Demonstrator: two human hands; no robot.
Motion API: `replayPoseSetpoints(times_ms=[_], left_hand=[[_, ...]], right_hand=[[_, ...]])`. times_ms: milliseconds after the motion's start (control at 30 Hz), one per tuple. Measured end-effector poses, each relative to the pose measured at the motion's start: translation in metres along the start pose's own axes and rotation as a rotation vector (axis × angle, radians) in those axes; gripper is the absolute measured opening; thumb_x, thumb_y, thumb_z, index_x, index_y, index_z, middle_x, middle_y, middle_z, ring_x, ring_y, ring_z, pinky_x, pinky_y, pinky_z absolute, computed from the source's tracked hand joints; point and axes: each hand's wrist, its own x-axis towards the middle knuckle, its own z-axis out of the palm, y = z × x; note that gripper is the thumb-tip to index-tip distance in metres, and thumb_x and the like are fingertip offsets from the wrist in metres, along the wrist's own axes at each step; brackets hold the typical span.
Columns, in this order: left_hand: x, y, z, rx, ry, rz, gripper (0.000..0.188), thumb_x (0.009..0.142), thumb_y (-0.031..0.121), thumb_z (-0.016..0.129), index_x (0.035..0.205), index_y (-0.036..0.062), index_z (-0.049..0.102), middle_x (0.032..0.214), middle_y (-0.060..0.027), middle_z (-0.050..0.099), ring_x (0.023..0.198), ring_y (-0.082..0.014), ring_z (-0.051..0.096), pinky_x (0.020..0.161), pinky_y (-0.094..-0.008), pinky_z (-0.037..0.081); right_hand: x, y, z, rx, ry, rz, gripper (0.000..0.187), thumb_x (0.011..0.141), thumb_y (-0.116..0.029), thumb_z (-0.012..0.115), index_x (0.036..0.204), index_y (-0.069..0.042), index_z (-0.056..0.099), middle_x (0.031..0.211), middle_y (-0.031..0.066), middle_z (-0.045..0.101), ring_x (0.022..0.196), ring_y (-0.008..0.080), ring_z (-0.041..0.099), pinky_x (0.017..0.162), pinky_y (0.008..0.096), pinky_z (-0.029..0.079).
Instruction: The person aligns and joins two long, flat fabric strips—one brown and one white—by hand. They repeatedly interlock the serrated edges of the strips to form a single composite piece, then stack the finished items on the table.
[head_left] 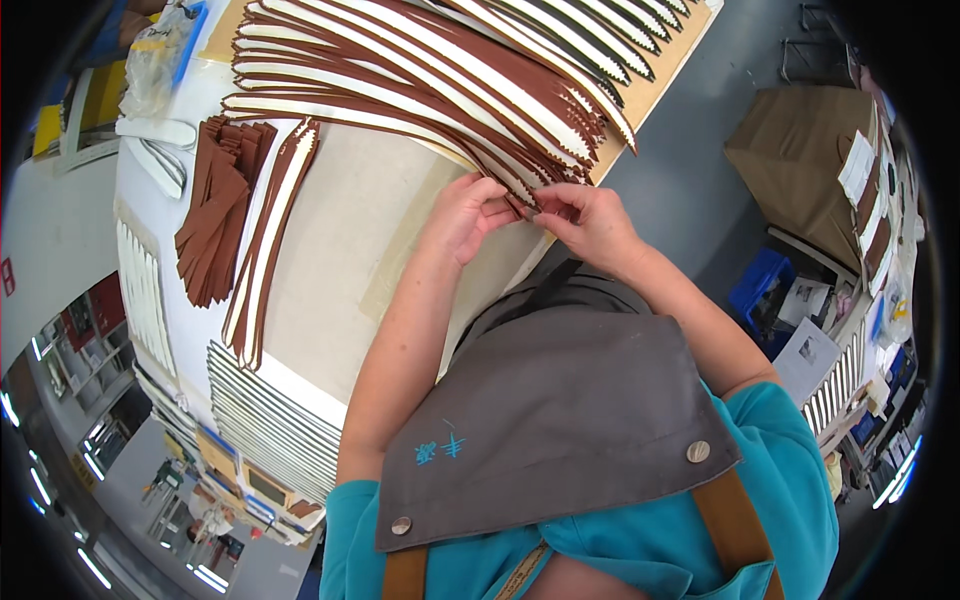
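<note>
My left hand (470, 215) and my right hand (593, 218) meet at the table's near edge. Between them, both sets of fingertips pinch the notched end of a brown strip with a white face (516, 186). The strip runs away from me into a broad pile of similar brown-and-white strips (420, 65), fanned across the table. Its tip is partly covered by my fingers. Beneath my left forearm lies a pale grey board (325, 245).
To the left are a stack of plain brown strips (215, 205) and a small bundle of brown-and-white strips (272, 245). Black-and-white strips (610, 35) lie at the far right. Thin dark-edged strips (270, 415) spread at lower left. A large brown box (800, 160) stands right.
</note>
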Motion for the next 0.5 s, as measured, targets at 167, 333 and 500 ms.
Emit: replayPoseSetpoints(times_ms=[167,333,500], left_hand=[[0.003,-0.001,-0.004,-0.003,-0.028,-0.006,0.029,0.087,0.007,0.057,0.114,-0.0026,0.055,0.101,-0.0121,0.065,0.087,-0.0214,0.065,0.084,-0.0414,0.055],[0.005,-0.002,-0.001,-0.003,0.013,-0.020,0.027,0.086,0.006,0.055,0.112,-0.0024,0.057,0.102,-0.0139,0.066,0.092,-0.0241,0.066,0.088,-0.0416,0.053],[0.003,0.002,0.000,-0.016,-0.028,-0.021,0.032,0.087,0.006,0.056,0.117,-0.0025,0.054,0.106,-0.0125,0.064,0.095,-0.0231,0.065,0.089,-0.0423,0.053]], right_hand=[[-0.008,0.009,-0.005,0.016,0.038,0.079,0.041,0.084,-0.007,0.072,0.123,-0.002,0.061,0.077,0.0029,0.066,0.066,0.0070,0.059,0.063,0.0239,0.050],[-0.009,0.008,-0.001,0.062,0.034,0.088,0.036,0.085,-0.006,0.072,0.119,-0.001,0.062,0.081,0.0017,0.066,0.066,0.0059,0.058,0.062,0.0229,0.050],[-0.006,0.001,0.002,0.130,-0.049,0.092,0.031,0.085,-0.006,0.072,0.114,-0.001,0.063,0.080,-0.0016,0.062,0.065,0.0037,0.053,0.061,0.0209,0.047]])
